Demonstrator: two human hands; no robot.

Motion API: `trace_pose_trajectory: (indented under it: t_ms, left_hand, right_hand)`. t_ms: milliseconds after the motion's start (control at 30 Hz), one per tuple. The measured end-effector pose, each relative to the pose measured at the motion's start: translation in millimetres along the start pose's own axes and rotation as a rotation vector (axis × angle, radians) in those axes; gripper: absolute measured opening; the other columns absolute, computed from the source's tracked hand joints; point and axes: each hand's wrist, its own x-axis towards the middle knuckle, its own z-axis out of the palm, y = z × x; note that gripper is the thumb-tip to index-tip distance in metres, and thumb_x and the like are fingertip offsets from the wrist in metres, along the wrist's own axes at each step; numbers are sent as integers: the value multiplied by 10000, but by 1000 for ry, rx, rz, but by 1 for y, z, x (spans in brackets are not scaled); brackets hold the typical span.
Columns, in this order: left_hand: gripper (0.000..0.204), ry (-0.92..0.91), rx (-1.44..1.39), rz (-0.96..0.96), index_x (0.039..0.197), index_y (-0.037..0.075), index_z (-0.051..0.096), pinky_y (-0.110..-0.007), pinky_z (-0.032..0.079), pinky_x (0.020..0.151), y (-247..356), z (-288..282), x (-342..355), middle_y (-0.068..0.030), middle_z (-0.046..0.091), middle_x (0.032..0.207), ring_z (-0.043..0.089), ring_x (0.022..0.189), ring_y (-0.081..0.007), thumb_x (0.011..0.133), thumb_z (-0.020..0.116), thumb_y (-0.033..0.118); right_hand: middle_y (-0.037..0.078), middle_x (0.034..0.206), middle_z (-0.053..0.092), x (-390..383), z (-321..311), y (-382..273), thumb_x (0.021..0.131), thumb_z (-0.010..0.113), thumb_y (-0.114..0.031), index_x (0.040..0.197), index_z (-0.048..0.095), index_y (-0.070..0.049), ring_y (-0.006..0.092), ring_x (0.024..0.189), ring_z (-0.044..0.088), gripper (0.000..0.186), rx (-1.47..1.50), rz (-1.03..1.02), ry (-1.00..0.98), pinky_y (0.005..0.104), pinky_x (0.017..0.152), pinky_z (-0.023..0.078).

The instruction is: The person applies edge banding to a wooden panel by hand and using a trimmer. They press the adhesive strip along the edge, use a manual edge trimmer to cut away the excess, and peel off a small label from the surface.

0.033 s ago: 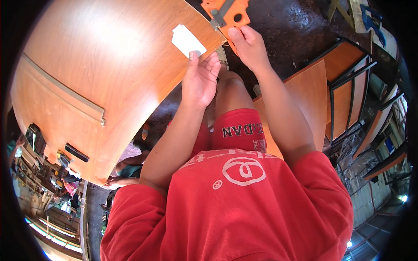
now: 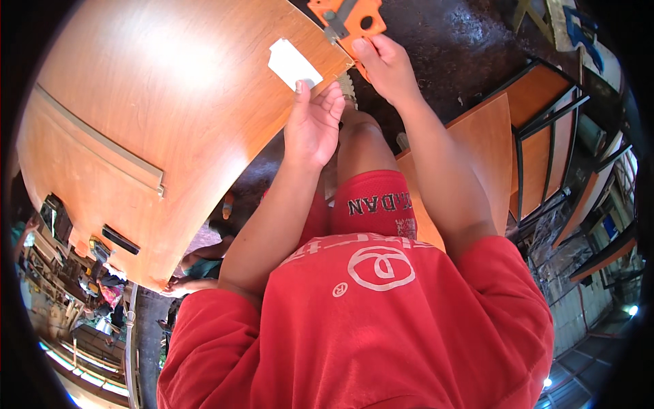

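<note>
My right hand [image 2: 390, 71] is closed around the lower end of an orange hand tool [image 2: 364, 24], which has a grey metal bar and a round hole. That tool sits against the near right corner of a large wood-veneer board [image 2: 184, 143]. At the board's edge my left hand [image 2: 313, 129] lies palm up, its thumb apart and its fingers loosely bent, holding nothing that I can see. Its thumb tip meets the lower end of a white card [image 2: 293, 65] on the board.
A long strip [image 2: 102, 140] and a black bar-shaped object [image 2: 120, 239] lie on the board. Another person's hand [image 2: 180, 286] is near its lower corner. To the right lean several dark-edged panels [image 2: 538, 163]. A blue object [image 2: 586, 37] is at far right.
The orange tool and my right hand have shifted slightly left. My left hand and the white card stay in place.
</note>
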Motion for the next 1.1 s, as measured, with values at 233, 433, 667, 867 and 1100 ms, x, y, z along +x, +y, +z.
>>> trace_pose_trajectory:
  t_ms: [233, 433, 667, 867, 1100]
  left_hand:
    - [490, 3, 8, 11, 1156, -46, 540, -309, 569, 860, 1, 3, -1, -135, 638, 1022, 648, 949, -193, 946, 596, 393]
    - [474, -6, -27, -2, 1154, -48, 538, -311, 569, 849, 0, 3, -1, -141, 637, 1017, 650, 934, -194, 962, 573, 384]
    - [468, 20, -4, 7, 1158, -43, 536, -314, 569, 850, 0, 5, -5, -138, 637, 1016, 656, 928, -195, 964, 570, 382]
    - [471, 4, -19, -15, 1173, -33, 527, -314, 569, 854, 2, 5, -2, -136, 638, 1021, 656, 930, -192, 957, 579, 383]
    - [477, 2, -30, -6, 1164, -43, 532, -312, 574, 838, 2, 5, -1, -135, 640, 1016, 653, 936, -193, 951, 590, 380]
  right_hand:
    - [11, 788, 641, 16, 6, -6, 953, 627, -293, 1039, 649, 6, 57, 686, 565, 312, 134, 81, -173, 235, 606, 466]
    - [13, 793, 647, 10, 6, 3, 958, 622, -289, 1034, 651, 10, 55, 694, 563, 310, 109, 54, -124, 231, 617, 468]
    - [-23, 800, 608, 0, 0, 7, 983, 576, -293, 1038, 641, -11, 33, 698, 509, 294, 17, 11, -114, 221, 615, 434]
    - [-32, 809, 601, -8, -5, 7, 978, 583, -295, 1040, 644, -13, 34, 715, 500, 294, -22, 44, -102, 226, 632, 436]
    - [-38, 805, 584, -21, -12, 5, 975, 586, -282, 1054, 642, -15, 35, 726, 491, 285, -22, 17, -93, 228, 642, 436]
